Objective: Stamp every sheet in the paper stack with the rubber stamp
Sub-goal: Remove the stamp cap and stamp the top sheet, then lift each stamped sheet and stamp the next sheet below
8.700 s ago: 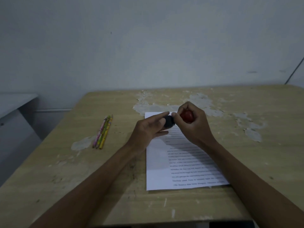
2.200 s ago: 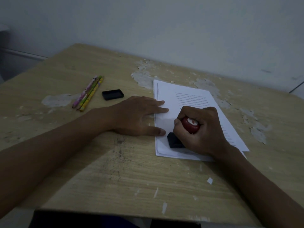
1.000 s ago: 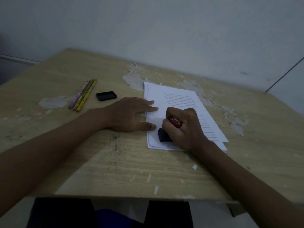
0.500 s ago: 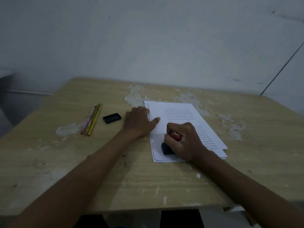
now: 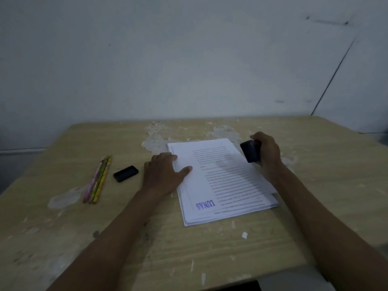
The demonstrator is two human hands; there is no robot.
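A stack of white printed sheets [image 5: 222,181] lies in the middle of the worn wooden table [image 5: 147,238]. The top sheet carries a purple "LUNAS" stamp mark [image 5: 205,205] near its front left corner. My left hand [image 5: 162,175] rests flat on the stack's left edge, thumb on the paper. My right hand [image 5: 266,152] is raised at the stack's far right corner and grips the rubber stamp [image 5: 250,151], whose dark base faces left; its handle is hidden in my fist.
The black stamp cap [image 5: 126,173] lies left of my left hand. Several coloured pencils [image 5: 98,179] lie further left. Patches of peeled veneer and small paper scraps [image 5: 244,234] mark the table. A pale wall stands behind.
My right hand has lifted the stamp off the front left corner of the top sheet and carried it to the far right, uncovering a purple mark. The left hand stays on the stack.
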